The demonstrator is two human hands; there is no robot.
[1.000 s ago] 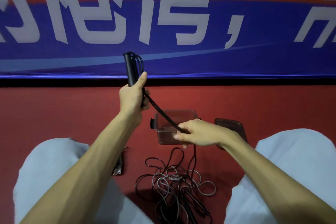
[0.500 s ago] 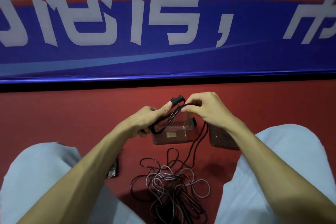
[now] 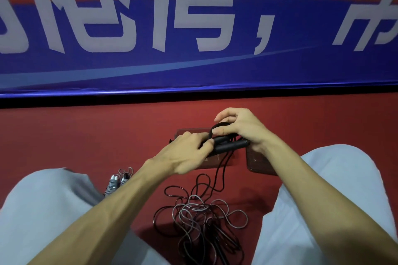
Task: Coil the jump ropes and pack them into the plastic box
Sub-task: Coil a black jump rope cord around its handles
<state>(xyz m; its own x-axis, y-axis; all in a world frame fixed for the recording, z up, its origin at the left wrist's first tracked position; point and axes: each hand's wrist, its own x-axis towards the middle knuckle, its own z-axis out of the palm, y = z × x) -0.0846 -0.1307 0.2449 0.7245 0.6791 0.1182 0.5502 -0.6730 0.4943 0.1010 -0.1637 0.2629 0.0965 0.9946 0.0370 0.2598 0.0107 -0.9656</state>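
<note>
Wrapping black jump rope just over the plastic box.
Left hand clamps the 2 handles together as a core; right hand pinches a cord loop to lay over them. Slack trails to the tangled pile on the floor nearer the person.

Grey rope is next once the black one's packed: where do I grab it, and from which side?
Take the two grey handles together across their shafts: they lie side by side on the floor, so one hand can likely close round both. Come down from above, toward their far, white-banded ends; the left knee and left forearm crowd the near ends.
</note>
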